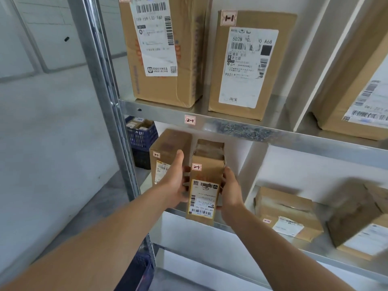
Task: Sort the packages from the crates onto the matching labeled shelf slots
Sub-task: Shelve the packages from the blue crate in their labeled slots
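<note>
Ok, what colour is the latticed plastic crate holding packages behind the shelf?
Dark blue; the latticed plastic crate shows best in the head view.

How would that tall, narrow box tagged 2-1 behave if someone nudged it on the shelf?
Probably tippy: the box stands on its small end, right at the shelf's front edge. It likely stays stiff, since its cardboard walls look flat between the left hand and right hand. Its taped top looks crumpled, so it may dent there.

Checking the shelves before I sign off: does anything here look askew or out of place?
The box at lower right sits skewed beside its flat neighbour tagged 2-2, though blur hides detail. The held 2-1 box carries its shipping label upside down.
</note>
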`<state>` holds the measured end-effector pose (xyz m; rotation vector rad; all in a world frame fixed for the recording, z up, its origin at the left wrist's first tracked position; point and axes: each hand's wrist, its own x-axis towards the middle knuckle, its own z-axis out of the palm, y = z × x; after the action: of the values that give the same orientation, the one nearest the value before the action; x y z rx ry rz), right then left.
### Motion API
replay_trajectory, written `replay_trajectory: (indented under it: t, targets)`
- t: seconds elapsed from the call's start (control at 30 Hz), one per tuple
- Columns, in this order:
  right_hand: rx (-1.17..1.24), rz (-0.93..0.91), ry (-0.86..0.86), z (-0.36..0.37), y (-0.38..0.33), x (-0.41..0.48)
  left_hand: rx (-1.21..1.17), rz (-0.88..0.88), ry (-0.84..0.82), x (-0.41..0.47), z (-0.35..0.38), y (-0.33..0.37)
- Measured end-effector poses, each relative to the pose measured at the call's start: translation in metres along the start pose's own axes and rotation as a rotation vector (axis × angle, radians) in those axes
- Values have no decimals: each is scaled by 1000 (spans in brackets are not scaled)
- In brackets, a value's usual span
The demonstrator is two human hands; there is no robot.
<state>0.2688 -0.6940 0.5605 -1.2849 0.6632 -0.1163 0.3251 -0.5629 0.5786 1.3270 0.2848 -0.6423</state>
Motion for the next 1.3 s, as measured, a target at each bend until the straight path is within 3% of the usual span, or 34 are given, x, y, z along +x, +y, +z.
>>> replay_trajectory:
  t: [0.67, 1.3]
  targets:
    - [72, -1, 146, -3, 31, 70, -46, -88, 25, 80, 17, -7]
    - [95, 68, 197, 6, 34, 77, -29, -127, -31, 82, 16, -11]
